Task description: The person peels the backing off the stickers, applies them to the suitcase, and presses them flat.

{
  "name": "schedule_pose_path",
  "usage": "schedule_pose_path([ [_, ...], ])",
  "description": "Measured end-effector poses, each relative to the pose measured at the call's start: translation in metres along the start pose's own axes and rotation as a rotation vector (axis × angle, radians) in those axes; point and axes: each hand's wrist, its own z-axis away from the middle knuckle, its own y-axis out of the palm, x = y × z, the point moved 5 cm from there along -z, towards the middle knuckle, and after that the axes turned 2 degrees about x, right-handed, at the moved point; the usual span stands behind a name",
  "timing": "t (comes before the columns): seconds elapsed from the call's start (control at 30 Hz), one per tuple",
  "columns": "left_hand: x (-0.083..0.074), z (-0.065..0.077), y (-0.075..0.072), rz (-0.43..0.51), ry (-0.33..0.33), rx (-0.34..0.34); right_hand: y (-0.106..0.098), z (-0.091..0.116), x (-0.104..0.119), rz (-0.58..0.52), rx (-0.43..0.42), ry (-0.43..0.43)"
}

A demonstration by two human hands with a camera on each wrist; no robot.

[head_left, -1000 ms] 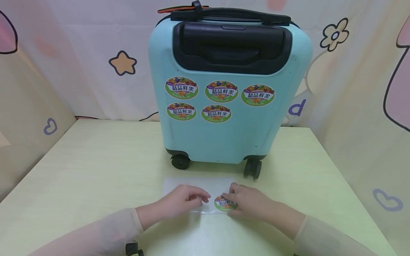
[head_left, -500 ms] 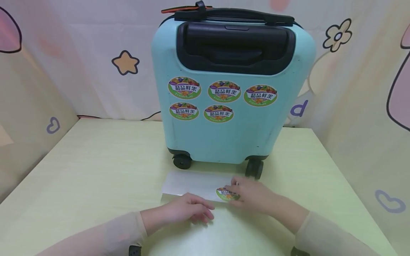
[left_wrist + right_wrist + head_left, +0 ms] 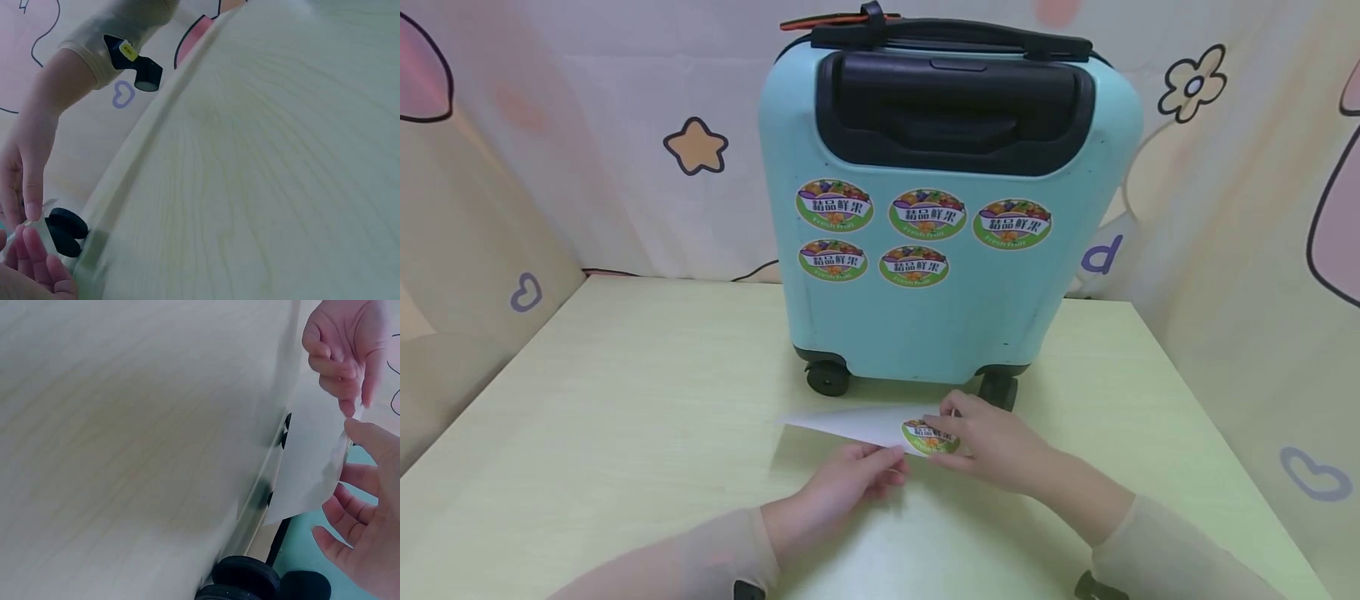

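Observation:
A white sticker sheet (image 3: 850, 423) is raised and tilted off the table in front of the suitcase. One oval fruit sticker (image 3: 917, 437), green and purple with printed writing, is on its right end. My left hand (image 3: 842, 487) pinches the sheet's near edge between thumb and fingers, just left of that sticker. At the right end, my right hand (image 3: 1003, 442) grips the sheet, its index finger lying over the sticker. In the right wrist view the sheet's plain back (image 3: 309, 456) hangs between the right hand (image 3: 375, 512) and the left hand (image 3: 347, 350).
A light blue suitcase (image 3: 895, 325) with black handle panel (image 3: 955, 108) and black wheels (image 3: 827, 379) stands upright behind the hands. Several matching oval stickers (image 3: 835, 207) are on its front, in two rows. The pale wooden table (image 3: 647, 375) meets a patterned cloth backdrop (image 3: 610, 192).
The sheet has gone from lying flat to raised and tilted, lifted by the right hand. My left hand drew back from it, then came in to pinch its near edge.

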Motion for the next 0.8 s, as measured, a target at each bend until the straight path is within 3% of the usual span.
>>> schedule_pose_path([
  [0.2, -0.002, -0.002, 0.002, 0.077, 0.056, -0.071, -0.002, 0.0, 0.002, -0.006, -0.021, 0.029],
  [0.4, -0.004, -0.002, 0.001, 0.103, 0.077, -0.126, -0.005, 0.0, 0.005, -0.075, -0.118, 0.042],
  [0.6, -0.005, -0.001, 0.002, 0.115, 0.08, -0.142, -0.008, 0.001, 0.009, -0.184, -0.202, 0.061],
  [0.8, -0.006, -0.002, 0.005, 0.111, 0.074, -0.135, -0.004, 0.001, 0.014, -0.188, -0.264, 0.024],
])
